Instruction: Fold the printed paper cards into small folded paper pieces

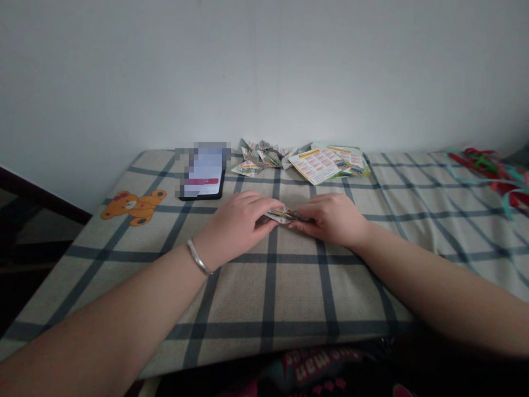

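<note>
Both hands meet at the middle of a checked cloth (289, 286) and pinch one small folded piece of printed paper (285, 215) between them. My left hand (237, 223) has a silver bracelet on its wrist, and its fingers curl closed on the paper's left end. On the right end my right hand (330, 219) presses with closed fingers. The paper lies low on the cloth and is mostly hidden by the fingers.
Behind the hands lie several folded paper pieces (264, 157) and a stack of printed leaflets (326, 162). A phone (203, 176) lies to the left, a bear print (133, 206) further left. Coloured ribbons (496, 171) sit at the far right. A white wall stands behind.
</note>
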Available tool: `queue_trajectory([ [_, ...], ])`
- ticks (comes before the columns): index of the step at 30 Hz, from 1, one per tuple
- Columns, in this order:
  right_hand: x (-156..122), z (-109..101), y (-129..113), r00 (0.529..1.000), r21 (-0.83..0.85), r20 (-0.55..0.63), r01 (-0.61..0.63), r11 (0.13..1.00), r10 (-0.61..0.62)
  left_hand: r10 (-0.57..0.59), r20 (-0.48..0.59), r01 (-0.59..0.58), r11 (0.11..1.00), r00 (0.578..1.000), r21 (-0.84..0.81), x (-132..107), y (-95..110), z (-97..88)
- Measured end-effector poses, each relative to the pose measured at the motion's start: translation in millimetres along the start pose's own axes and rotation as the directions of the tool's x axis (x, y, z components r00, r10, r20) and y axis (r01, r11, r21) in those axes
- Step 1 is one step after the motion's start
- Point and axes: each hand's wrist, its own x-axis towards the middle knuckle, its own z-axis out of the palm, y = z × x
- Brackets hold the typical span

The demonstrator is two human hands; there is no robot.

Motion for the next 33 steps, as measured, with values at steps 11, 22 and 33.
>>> queue_trajectory([
  [11, 3, 5, -12, 0.996, 0.035, -0.093, 0.020, 0.999, -0.017, 0.043, -0.006, -0.042, 0.997, 0.999, 0.065, 0, 2, 2.1],
  [22, 4, 4, -14, 0.996, 0.012, -0.062, 0.064, 0.998, -0.063, -0.007, 0.015, 0.006, 0.993, 1.000, 0.120, 2, 8, -1.3],
  [33, 1, -3, -10, 0.999, 0.068, -0.024, 0.030, 0.997, -0.028, 0.001, 0.017, -0.004, 0.982, 1.000, 0.188, 0, 4, -9.1],
])
